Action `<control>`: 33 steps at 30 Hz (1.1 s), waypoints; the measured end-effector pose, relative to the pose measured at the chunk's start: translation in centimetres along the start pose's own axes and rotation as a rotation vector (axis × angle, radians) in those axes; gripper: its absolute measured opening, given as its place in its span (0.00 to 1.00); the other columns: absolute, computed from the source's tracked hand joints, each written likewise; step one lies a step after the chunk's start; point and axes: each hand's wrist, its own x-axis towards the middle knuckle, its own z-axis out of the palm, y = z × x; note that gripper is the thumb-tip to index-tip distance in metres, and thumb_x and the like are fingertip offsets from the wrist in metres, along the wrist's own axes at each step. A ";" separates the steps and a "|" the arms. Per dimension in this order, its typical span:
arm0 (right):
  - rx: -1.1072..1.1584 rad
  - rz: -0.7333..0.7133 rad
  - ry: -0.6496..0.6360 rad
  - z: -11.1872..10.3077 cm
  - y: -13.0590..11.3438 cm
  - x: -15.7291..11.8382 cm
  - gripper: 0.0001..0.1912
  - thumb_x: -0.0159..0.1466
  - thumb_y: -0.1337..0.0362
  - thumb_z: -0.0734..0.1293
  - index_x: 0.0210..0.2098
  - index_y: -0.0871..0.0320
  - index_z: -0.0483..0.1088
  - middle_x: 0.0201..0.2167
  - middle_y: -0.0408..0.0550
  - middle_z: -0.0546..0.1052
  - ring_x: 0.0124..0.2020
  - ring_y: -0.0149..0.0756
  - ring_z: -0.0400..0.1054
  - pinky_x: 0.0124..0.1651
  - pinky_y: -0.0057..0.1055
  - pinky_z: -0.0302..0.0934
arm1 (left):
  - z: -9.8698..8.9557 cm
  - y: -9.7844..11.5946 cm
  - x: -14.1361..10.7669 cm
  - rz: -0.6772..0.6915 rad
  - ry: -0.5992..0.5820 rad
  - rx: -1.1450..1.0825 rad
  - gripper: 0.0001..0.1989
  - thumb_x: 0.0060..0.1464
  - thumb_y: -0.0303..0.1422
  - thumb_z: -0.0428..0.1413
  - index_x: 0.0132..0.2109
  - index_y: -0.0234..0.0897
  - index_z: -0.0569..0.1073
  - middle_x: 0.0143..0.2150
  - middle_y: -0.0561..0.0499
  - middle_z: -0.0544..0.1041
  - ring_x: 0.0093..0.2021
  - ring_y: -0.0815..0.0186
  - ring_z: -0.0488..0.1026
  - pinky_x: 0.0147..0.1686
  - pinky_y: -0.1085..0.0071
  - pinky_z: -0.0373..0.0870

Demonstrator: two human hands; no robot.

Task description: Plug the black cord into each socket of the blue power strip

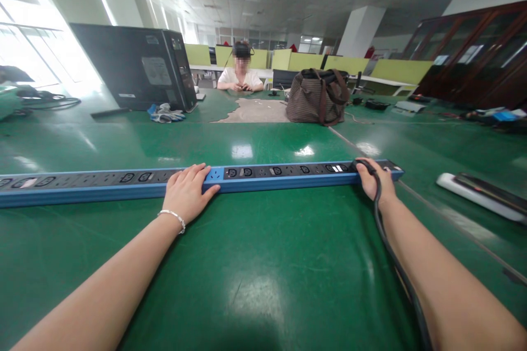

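A long blue power strip with a black face and many sockets lies across the green table. Flat on its top, around the middle, rests my left hand, fingers stretched out and a bracelet at the wrist. Near the strip's right end my right hand is closed around a black power plug, which sits at the socket face. Whether it is fully inserted is hidden by the fingers. From the plug a black cable runs down along my right forearm.
A black computer case stands back left, with work gloves beside it. A brown bag stands at the back. Another person sits across the table. At right lies a white-and-black power strip.
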 end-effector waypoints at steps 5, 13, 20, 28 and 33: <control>-0.045 0.029 -0.016 -0.1 -0.2 -0.4 0.21 0.62 0.54 0.55 0.47 0.53 0.70 0.52 0.53 0.72 0.60 0.48 0.58 0.61 0.56 0.44 | -0.1 0.1 0.0 0.007 0.009 0.010 0.28 0.57 0.49 0.43 0.59 0.37 0.63 0.62 0.46 0.65 0.60 0.55 0.61 0.59 0.56 0.53; -0.121 0.208 -0.077 -0.6 -1.2 -0.7 0.24 0.63 0.49 0.55 0.54 0.47 0.68 0.59 0.52 0.65 0.63 0.57 0.49 0.59 0.63 0.40 | 0.1 0.0 0.0 0.008 0.010 0.007 0.28 0.57 0.49 0.43 0.59 0.37 0.63 0.62 0.46 0.65 0.61 0.56 0.60 0.59 0.56 0.53; -0.166 0.197 -0.118 -1.3 -1.9 -1.1 0.26 0.64 0.48 0.53 0.56 0.48 0.66 0.60 0.56 0.63 0.63 0.56 0.50 0.59 0.62 0.42 | 0.0 0.0 0.0 0.009 0.008 0.001 0.29 0.57 0.49 0.43 0.59 0.37 0.63 0.62 0.45 0.65 0.61 0.56 0.60 0.59 0.56 0.53; -0.156 0.192 -0.085 -0.9 -1.3 -0.8 0.25 0.62 0.47 0.55 0.54 0.47 0.68 0.57 0.57 0.67 0.61 0.59 0.53 0.57 0.65 0.44 | -0.1 0.1 0.0 0.000 0.001 -0.010 0.29 0.57 0.49 0.42 0.59 0.37 0.63 0.62 0.45 0.64 0.61 0.55 0.60 0.59 0.55 0.52; -0.096 0.127 0.014 -0.3 -0.4 -0.9 0.24 0.61 0.48 0.57 0.51 0.49 0.71 0.53 0.56 0.70 0.58 0.57 0.58 0.56 0.59 0.51 | -0.1 0.1 0.0 -0.007 -0.008 -0.017 0.29 0.56 0.49 0.43 0.59 0.39 0.63 0.62 0.45 0.65 0.61 0.55 0.60 0.59 0.55 0.52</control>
